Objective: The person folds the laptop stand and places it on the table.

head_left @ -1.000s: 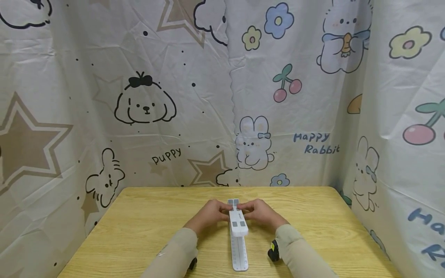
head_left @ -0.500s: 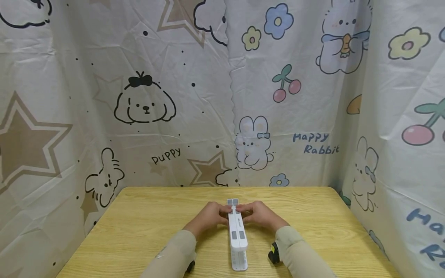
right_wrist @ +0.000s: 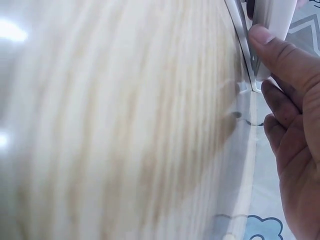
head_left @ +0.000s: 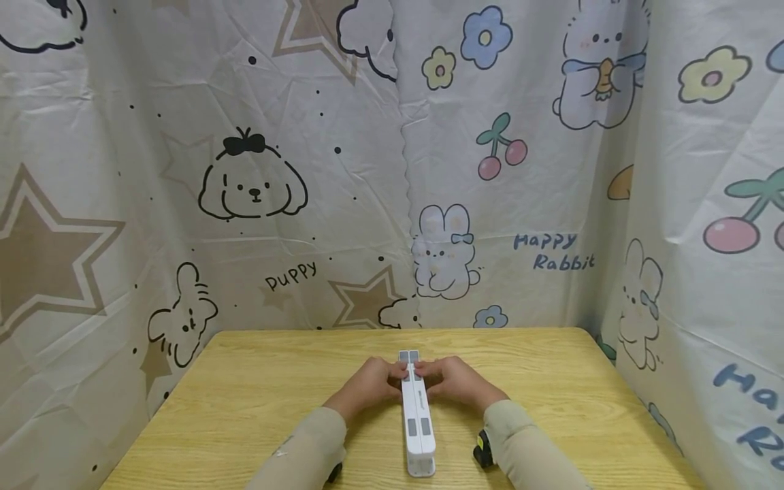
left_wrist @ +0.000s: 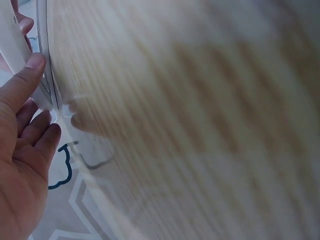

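Observation:
A long, narrow white folding laptop stand (head_left: 419, 407) with grey pads points toward me at the middle of the table. Its upper bar lies low over its lower bar, and the near end of the lower bar shows just beneath. At the far end, my left hand (head_left: 371, 385) pinches the stand's left side, thumb on top. Opposite it, my right hand (head_left: 461, 382) pinches the right side the same way. In both wrist views the thumb touches the white bar; the other fingers are partly curled beside it.
The stand sits on a yellow wood-grain table (head_left: 275, 361). A patterned curtain (head_left: 343, 224) hangs behind the table and along its sides. Beneath the right sleeve is a black wrist device (head_left: 484, 449).
The upper bar's near end has swung down toward the lower bar, covering most of it. Both hands stay at the far end, shifting only slightly.

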Available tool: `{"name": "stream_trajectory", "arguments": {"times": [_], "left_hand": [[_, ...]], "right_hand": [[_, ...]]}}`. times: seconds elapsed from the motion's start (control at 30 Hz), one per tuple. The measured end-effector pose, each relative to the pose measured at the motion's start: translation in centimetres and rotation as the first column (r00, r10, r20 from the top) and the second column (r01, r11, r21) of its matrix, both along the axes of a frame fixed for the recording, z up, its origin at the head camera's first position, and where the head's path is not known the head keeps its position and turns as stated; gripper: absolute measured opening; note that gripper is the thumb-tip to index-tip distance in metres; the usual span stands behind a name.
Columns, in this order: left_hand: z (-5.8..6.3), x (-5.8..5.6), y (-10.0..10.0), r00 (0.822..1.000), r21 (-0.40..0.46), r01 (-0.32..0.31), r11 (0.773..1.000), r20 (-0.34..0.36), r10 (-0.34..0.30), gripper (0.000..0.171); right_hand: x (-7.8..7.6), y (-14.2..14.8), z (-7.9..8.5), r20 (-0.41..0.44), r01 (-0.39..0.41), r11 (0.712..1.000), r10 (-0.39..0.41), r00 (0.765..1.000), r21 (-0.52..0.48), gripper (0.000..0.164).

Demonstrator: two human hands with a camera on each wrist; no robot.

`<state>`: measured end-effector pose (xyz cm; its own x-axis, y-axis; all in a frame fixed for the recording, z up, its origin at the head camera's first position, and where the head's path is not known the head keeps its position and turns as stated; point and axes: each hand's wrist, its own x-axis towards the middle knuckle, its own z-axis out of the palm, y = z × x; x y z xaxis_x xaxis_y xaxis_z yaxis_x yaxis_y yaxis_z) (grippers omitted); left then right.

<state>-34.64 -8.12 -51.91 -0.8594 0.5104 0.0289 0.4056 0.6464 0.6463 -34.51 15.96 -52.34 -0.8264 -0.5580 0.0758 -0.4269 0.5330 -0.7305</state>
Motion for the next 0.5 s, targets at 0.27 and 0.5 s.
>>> {"name": "stream_trajectory", "arguments": {"times": [0.27,0.5], "left_hand": [[-0.28,-0.06,-0.04,0.998,-0.048,0.026,0.998,-0.049,-0.029,0.049],[-0.13,-0.03,-0.15,0.996,-0.07,0.048,0.996,-0.075,-0.053,0.05]], "right_hand": [[0.24,-0.14,-0.03,-0.052,-0.008,0.999,0.011,0.999,0.04,0.057],[0.48,-0.24,0.09,-0.081,-0.021,0.997,0.027,0.996,0.07,0.058]]}}
